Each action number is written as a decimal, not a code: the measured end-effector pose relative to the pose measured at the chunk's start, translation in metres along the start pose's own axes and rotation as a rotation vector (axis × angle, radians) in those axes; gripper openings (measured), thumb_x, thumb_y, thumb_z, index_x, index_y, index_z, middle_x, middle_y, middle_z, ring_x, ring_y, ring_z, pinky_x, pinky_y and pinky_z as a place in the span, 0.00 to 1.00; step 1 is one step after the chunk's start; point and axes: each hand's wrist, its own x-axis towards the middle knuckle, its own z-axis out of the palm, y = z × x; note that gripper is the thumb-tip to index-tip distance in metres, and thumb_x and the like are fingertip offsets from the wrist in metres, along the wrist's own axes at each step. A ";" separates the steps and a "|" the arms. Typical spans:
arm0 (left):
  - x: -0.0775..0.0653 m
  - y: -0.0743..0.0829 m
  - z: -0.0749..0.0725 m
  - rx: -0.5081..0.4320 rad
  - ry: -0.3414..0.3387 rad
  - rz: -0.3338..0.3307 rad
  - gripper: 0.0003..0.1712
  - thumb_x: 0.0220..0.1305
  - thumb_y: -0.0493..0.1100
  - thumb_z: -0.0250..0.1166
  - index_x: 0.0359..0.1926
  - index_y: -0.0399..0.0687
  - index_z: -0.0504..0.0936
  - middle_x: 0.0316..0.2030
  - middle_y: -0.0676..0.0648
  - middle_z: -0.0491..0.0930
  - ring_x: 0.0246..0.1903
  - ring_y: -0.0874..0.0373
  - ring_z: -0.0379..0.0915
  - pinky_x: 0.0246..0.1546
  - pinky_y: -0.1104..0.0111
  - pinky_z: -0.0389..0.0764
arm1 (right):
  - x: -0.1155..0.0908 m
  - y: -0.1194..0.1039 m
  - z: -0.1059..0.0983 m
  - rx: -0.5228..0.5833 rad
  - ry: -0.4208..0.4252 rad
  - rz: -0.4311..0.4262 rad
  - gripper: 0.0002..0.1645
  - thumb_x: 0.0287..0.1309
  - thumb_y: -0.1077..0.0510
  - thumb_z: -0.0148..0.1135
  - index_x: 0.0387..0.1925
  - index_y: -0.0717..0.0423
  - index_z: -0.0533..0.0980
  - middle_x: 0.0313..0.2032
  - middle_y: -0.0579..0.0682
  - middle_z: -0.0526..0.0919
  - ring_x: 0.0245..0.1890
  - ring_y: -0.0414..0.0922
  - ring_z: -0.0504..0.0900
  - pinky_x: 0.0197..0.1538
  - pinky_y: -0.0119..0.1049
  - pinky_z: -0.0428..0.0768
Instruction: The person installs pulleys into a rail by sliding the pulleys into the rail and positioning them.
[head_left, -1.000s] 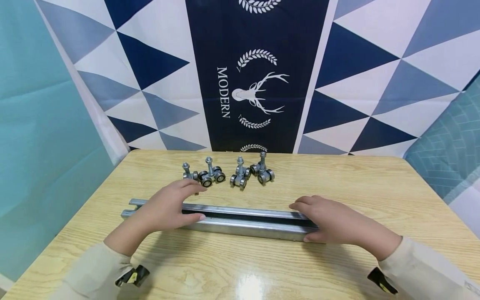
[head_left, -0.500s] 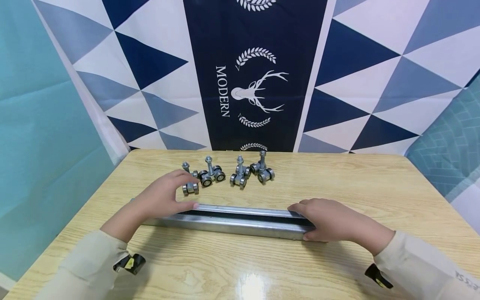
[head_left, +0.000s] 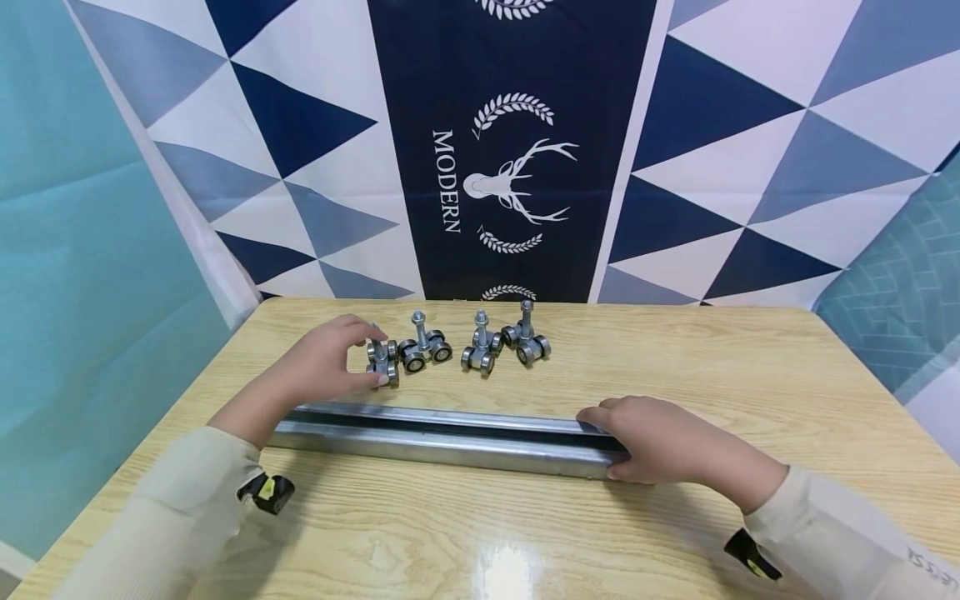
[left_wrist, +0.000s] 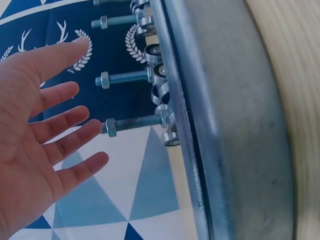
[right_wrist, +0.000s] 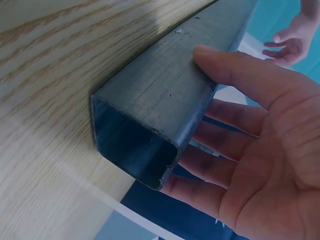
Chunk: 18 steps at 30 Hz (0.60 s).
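A long metal channel rail [head_left: 450, 451] with a slot along its top lies across the table. My right hand [head_left: 667, 442] holds its right end, thumb on the near side and fingers over the top; the right wrist view shows the rail's hollow square end [right_wrist: 137, 145]. My left hand [head_left: 318, 364] hovers beyond the rail's left part, fingers spread around the leftmost roller trolley [head_left: 384, 363]. In the left wrist view that trolley's threaded bolt [left_wrist: 137, 122] stands close to the fingertips, with a gap at the thumb.
Three more roller trolleys stand bolt-up in a row to the right: one beside the leftmost [head_left: 424, 348], a middle one [head_left: 481, 348] and a right one [head_left: 528, 340]. The wooden table [head_left: 420, 533] ends at a patterned cloth [head_left: 517, 167] behind them.
My left hand has left the rail and moved away from me to the leftmost trolley, uncovering the rail's left part. The right hand stays on the rail's right end.
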 end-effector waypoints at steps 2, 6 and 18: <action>0.003 -0.003 -0.001 0.006 -0.003 -0.006 0.28 0.55 0.45 0.73 0.55 0.40 0.79 0.53 0.39 0.76 0.49 0.44 0.74 0.48 0.49 0.76 | 0.000 0.000 0.000 -0.001 0.001 0.002 0.35 0.42 0.55 0.79 0.54 0.61 0.76 0.39 0.46 0.81 0.36 0.41 0.79 0.38 0.43 0.80; 0.010 -0.007 -0.001 0.027 -0.017 -0.009 0.27 0.54 0.44 0.74 0.54 0.38 0.80 0.52 0.39 0.76 0.48 0.44 0.74 0.48 0.50 0.76 | 0.000 0.000 0.000 -0.004 0.006 0.005 0.35 0.42 0.55 0.79 0.53 0.60 0.76 0.38 0.46 0.81 0.36 0.41 0.79 0.38 0.42 0.80; 0.032 -0.019 0.002 0.132 -0.018 -0.008 0.21 0.53 0.36 0.73 0.50 0.34 0.82 0.47 0.37 0.78 0.50 0.41 0.74 0.53 0.51 0.75 | 0.001 0.000 0.001 -0.010 0.014 0.002 0.35 0.40 0.55 0.80 0.53 0.59 0.77 0.37 0.45 0.81 0.35 0.40 0.78 0.36 0.42 0.79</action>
